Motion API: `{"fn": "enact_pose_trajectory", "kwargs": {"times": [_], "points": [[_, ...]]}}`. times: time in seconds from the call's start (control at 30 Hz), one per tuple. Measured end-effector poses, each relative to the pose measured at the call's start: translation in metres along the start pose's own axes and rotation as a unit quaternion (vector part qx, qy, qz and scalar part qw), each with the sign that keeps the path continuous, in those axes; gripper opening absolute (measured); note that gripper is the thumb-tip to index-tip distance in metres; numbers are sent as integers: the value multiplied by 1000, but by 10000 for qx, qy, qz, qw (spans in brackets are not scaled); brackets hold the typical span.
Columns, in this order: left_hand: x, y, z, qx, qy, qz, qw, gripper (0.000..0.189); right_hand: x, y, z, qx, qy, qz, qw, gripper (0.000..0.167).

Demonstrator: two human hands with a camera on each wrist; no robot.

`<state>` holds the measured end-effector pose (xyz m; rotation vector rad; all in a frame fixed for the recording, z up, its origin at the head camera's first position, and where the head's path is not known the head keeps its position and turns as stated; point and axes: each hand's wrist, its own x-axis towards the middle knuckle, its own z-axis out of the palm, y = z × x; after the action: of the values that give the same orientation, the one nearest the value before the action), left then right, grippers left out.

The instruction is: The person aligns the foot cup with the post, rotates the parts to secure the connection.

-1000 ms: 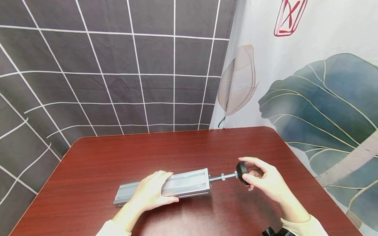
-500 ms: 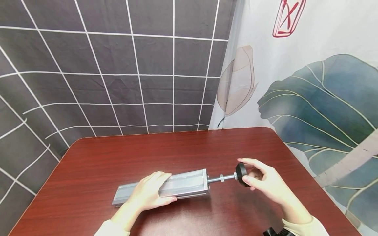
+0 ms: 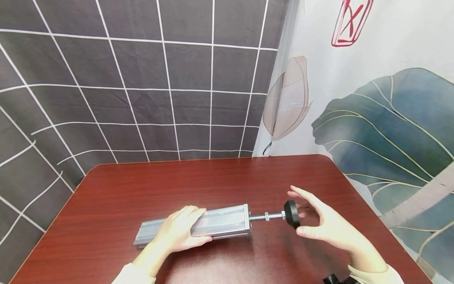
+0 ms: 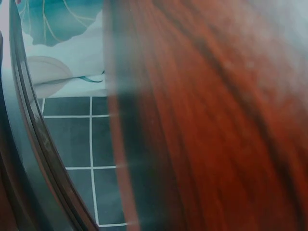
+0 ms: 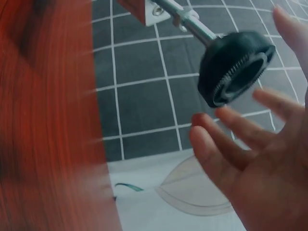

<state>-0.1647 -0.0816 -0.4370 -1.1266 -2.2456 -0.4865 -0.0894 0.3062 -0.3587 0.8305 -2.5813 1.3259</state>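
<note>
A silver aluminium profile (image 3: pixel 223 220) lies slightly slanted above the red-brown table, its near end raised or resting, I cannot tell which. My left hand (image 3: pixel 181 229) grips it across the middle, thumb on the near side and fingers over the top. From its right end sticks out a threaded rod (image 3: pixel 257 217) with a nut (image 3: pixel 267 216) on it. The rod ends in a round black levelling foot (image 3: pixel 292 214). Around that foot my right hand (image 3: pixel 324 221) is spread, thumb and fingers apart; in the right wrist view the fingers (image 5: pixel 245 127) stand off the black foot.
The table (image 3: pixel 198 177) has a wood-grain top with rounded far corners. Behind it hangs a dark grey cloth (image 3: pixel 188 67) with white grid lines. A white cloth (image 3: pixel 319 23) with leaf drawings hangs at the right.
My right hand has let go of the black foot: its thumb and fingers have spread and drawn slightly right. My left hand keeps its hold on the profile.
</note>
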Motion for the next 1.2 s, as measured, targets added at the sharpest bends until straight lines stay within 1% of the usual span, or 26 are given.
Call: {"fn": "enact_pose_trajectory", "kwargs": {"times": [0.1, 0.2, 0.23, 0.27, 0.33, 0.43, 0.53, 0.6, 0.73, 0.83, 1.0, 1.2], "points": [[0, 0, 0, -15, 62, 62, 10000, 68, -4, 3, -3, -308, -277, -34, 9991, 91], [0, -1, 1, -37, 104, 71, 9999, 68, -5, 5, -3, -439, -424, -238, 9979, 89], [0, -1, 1, -38, 96, 54, 9999, 67, -4, 6, -2, -423, -405, -404, 9975, 87], [0, -1, 1, -40, 89, 38, 9999, 67, -4, 7, -1, -297, -383, -549, 9973, 84], [0, -1, 1, -52, 59, 6, 10000, 67, -3, 6, 0, -35, -360, -668, 9971, 78], [1, -1, 1, -63, 19, -24, 10000, 67, -1, 5, 1, 322, -302, -734, 9963, 72], [1, -1, 1, -90, 6, -38, 10000, 66, 0, 3, 1, 257, -183, -650, 9974, 71], [1, 0, 0, -95, 0, -56, 9999, 66, 0, 2, 2, 112, 0, -651, 9978, 71], [2, 1, -1, -116, 4, -95, 9999, 67, 3, 0, 4, -101, 375, -327, 9987, 68], [2, 2, -2, -123, -16, -131, 9998, 67, 4, -2, 6, -56, 577, -95, 9983, 62], [1, 3, -2, -158, -90, -211, 9996, 67, 7, -5, 9, 54, 772, 8, 9970, 55], [1, 4, -2, -339, -263, -386, 9983, 67, 8, -6, 12, 80, 995, 80, 9950, 53]]}}
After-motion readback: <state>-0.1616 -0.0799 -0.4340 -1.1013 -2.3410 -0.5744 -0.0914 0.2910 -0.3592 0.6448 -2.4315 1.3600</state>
